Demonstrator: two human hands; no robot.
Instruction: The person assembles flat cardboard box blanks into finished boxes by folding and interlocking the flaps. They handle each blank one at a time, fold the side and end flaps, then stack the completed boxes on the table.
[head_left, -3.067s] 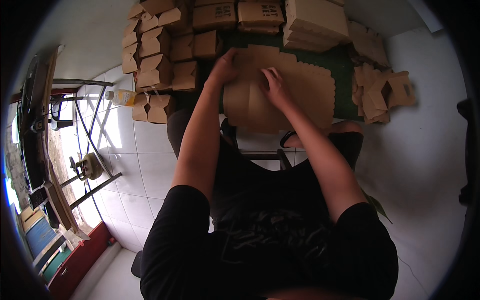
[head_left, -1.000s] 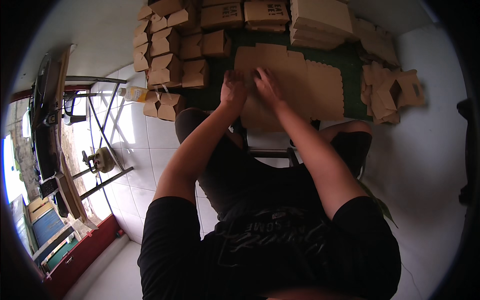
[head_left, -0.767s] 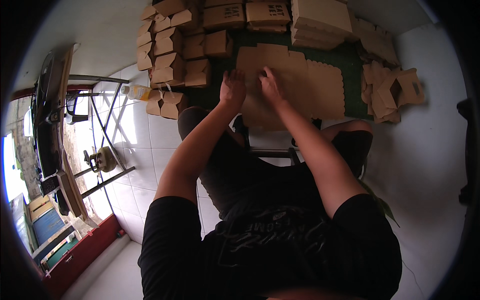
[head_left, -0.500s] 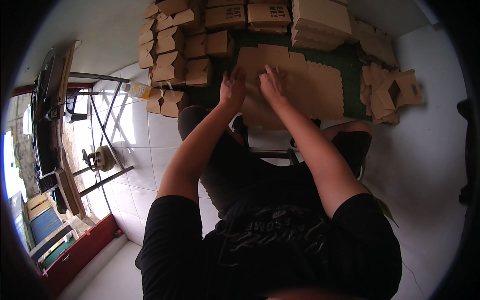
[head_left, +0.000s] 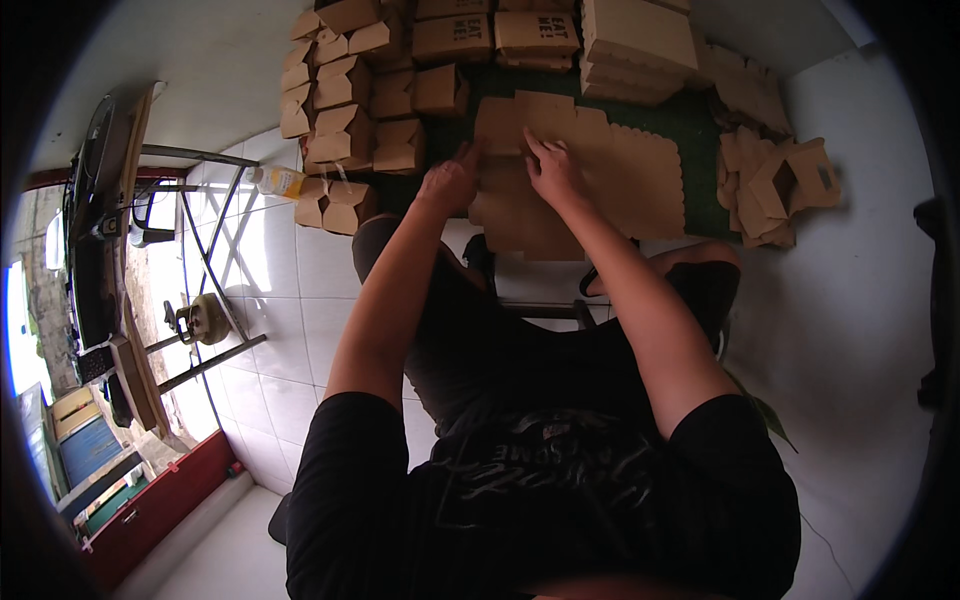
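Cardboard blank (head_left: 636, 185): flat, twelve o'clock
Left hand (head_left: 450, 187): half-curled, blank's nine-o'clock edge, grip unclear
Right hand (head_left: 553, 172): loosely open over it, grasping nothing

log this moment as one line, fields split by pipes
left hand: at left edge of flat brown cardboard sheet | right hand: fingers extended over sheet | nearby: folded boxes, green surface

Boxes (head_left: 341, 137) block left; green strip (head_left: 702, 190) right of cardboard (head_left: 640, 180) is free.
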